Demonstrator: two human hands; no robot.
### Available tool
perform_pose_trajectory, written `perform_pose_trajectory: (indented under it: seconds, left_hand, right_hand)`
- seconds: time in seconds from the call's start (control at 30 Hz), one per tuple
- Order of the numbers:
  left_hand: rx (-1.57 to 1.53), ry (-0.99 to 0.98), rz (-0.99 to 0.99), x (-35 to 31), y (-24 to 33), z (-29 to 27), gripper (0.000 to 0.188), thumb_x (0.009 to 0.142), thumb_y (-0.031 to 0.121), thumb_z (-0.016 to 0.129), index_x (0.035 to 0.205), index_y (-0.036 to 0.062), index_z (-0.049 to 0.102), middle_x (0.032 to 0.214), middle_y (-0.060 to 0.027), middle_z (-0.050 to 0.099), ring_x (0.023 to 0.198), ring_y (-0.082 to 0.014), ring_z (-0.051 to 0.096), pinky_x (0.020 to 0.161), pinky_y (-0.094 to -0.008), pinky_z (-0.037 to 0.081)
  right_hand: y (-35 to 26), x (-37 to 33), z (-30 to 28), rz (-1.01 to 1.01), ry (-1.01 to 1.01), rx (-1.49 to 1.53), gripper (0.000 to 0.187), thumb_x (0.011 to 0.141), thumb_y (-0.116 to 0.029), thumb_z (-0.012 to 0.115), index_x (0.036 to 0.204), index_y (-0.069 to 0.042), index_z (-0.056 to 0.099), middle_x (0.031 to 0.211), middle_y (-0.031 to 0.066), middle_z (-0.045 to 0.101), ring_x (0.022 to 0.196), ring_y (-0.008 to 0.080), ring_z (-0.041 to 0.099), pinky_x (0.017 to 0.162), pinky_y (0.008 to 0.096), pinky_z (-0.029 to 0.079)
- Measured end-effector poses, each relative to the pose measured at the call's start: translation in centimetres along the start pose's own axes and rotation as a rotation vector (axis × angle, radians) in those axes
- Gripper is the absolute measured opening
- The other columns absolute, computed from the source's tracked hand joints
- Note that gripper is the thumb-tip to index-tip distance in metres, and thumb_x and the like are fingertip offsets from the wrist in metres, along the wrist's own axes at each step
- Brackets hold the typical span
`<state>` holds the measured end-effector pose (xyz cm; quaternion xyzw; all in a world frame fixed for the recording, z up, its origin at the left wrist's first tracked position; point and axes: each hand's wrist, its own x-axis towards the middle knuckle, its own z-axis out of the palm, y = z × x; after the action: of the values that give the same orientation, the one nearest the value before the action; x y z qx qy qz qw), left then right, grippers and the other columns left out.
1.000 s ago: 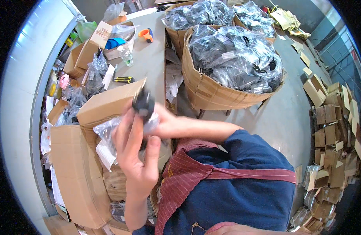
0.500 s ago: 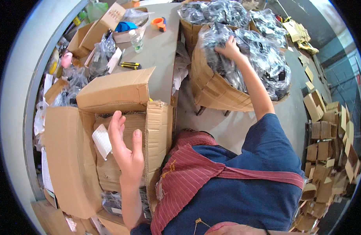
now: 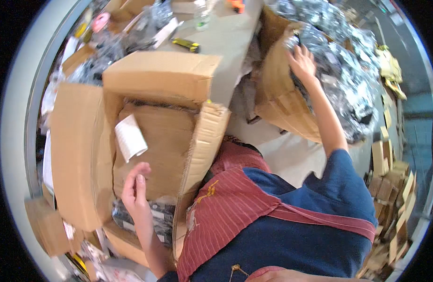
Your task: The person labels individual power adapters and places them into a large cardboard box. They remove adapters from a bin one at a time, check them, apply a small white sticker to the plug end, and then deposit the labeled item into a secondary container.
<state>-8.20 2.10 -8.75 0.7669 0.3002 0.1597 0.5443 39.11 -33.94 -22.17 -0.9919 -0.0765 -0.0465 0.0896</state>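
My left hand (image 3: 137,190) hovers over an open cardboard box (image 3: 82,155), fingers loosely bent, holding nothing. Inside that box lies a brown cardboard sheet (image 3: 162,136) with a white paper slip (image 3: 131,137) on it. Clear-bagged dark items (image 3: 162,216) show at the box's near end. At the right, my right hand (image 3: 302,63) reaches over a large cardboard carton (image 3: 284,101) heaped with dark items in clear plastic bags (image 3: 348,80). Its fingers are spread at the near-left edge of the heap, and whether they touch a bag is blurred.
A yellow-black utility knife (image 3: 186,45), a clear bottle (image 3: 202,16) and an orange tape dispenser (image 3: 237,5) are on the grey table (image 3: 226,35). Plastic bags (image 3: 96,61) clutter the left side. Flattened cardboard (image 3: 390,192) is piled at the right.
The view has shifted, so the table and cartons sit differently. My left hand has lowered toward the near end of the open box. My right hand has moved to the heap's near-left edge.
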Motion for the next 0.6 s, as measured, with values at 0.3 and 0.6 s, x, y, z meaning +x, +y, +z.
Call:
perform_pose_trajectory:
  seconds: [0.3, 0.6]
  left_hand:
    - [-0.25, 0.464, -0.207, -6.2, -5.1, -4.6, 0.038, 0.101, 0.016, 0.054, 0.133, -0.004, 0.053, 0.117, -0.0166, 0.066, 0.106, -0.025, 0.064, 0.097, -0.0378, 0.05]
    - [0.236, 0.654, -0.116, -9.5, -8.9, -6.0, 0.052, 0.093, 0.004, 0.061, 0.142, 0.0021, 0.042, 0.14, -0.0151, 0.048, 0.11, -0.0211, 0.061, 0.091, -0.0326, 0.051]
  right_hand:
    - [6.5, 0.2, 3.8, -0.096, 0.208, 0.522, 0.059, 0.101, -0.045, 0.047, 0.127, 0.008, 0.057, 0.131, 0.0257, 0.056, 0.121, 0.0381, 0.052, 0.105, 0.0404, 0.037]
    - [1.6, 0.0, 1.3, -0.366, 0.514, 0.034, 0.037, 0.093, -0.024, 0.06, 0.128, -0.011, 0.061, 0.133, 0.0077, 0.06, 0.123, 0.031, 0.053, 0.105, 0.0458, 0.037]
